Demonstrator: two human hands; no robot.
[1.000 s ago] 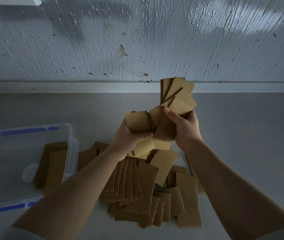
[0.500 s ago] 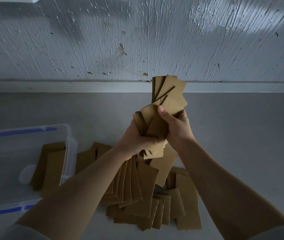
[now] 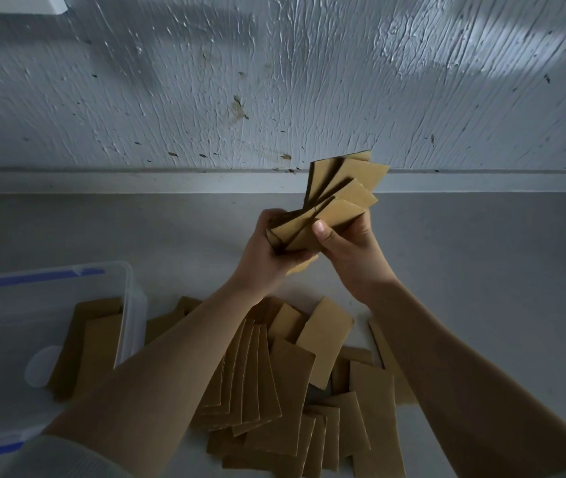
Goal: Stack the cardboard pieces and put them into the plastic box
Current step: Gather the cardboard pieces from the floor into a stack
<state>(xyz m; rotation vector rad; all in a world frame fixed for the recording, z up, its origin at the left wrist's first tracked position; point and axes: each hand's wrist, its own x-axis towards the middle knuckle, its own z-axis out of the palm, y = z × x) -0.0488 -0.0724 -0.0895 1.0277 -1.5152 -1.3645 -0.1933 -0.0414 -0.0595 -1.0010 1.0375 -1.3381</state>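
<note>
Both hands hold one fanned bundle of brown cardboard pieces (image 3: 340, 198) in the air above the floor. My left hand (image 3: 268, 257) grips its lower left end, and my right hand (image 3: 350, 250) clasps it from the right with the thumb pressed on the front piece. Below my forearms a loose pile of cardboard pieces (image 3: 295, 391) lies spread on the grey floor. A clear plastic box (image 3: 130, 305) with blue clips stands at the lower left, with a few cardboard pieces (image 3: 92, 343) lying flat inside it.
A rough white-painted wall (image 3: 274, 81) rises behind the floor, with a pale skirting strip (image 3: 137, 182) along its base. Bare grey floor (image 3: 498, 270) stretches to the right of the pile.
The held bundle has been squeezed together from a loose fan into a tighter one. My left hand has closed round its lower end, and both hands have shifted slightly up and right.
</note>
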